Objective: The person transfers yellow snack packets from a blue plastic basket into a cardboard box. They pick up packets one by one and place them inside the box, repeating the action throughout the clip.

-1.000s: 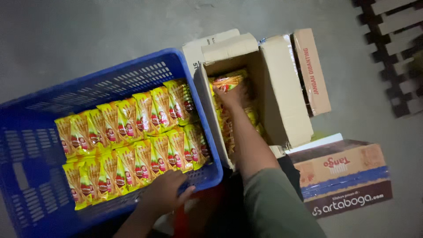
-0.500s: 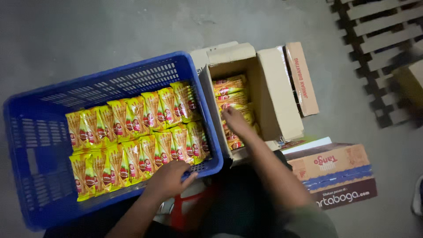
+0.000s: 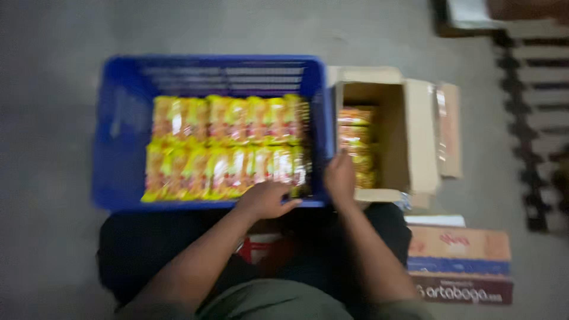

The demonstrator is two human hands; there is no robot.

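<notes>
A blue plastic crate (image 3: 127,127) on the floor holds two rows of yellow snack packets (image 3: 228,145) standing on edge. My left hand (image 3: 265,200) rests on the crate's near rim, fingers spread, holding nothing. To the right stands an open cardboard box (image 3: 418,139) with more yellow packets (image 3: 355,139) stacked inside. My right hand (image 3: 339,179) sits at the box's near left corner, touching the lowest packets; blur hides whether it grips one.
A closed printed carton (image 3: 459,261) lies at the lower right beside my legs. A dark wooden pallet (image 3: 536,118) runs along the right edge. Grey concrete floor (image 3: 53,89) surrounds the crate.
My right hand has drawn back from deep in the cardboard box to its near edge. The view has swung so the crate and box sit square. My left hand stays on the crate rim.
</notes>
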